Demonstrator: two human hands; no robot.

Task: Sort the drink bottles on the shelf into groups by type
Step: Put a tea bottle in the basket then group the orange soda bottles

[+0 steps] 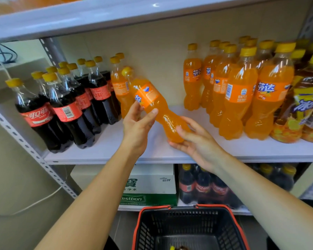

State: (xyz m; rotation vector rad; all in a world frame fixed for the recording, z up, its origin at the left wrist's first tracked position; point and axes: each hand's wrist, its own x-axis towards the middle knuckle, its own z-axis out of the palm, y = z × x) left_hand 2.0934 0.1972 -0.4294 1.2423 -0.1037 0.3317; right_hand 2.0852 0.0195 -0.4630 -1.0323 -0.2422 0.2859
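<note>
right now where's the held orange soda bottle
Head view, centre: the orange soda bottle tilts over the shelf in the left hand and right hand, between the cola bottles (left) and the orange soda group (right).

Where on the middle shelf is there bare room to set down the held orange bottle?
The widest bare patch of the shelf lies between the stray orange bottle beside the colas and the orange soda group. A narrow bare strip runs along the front edge before that group. Crowded: the left end with colas, the right end with tea bottles.
</note>
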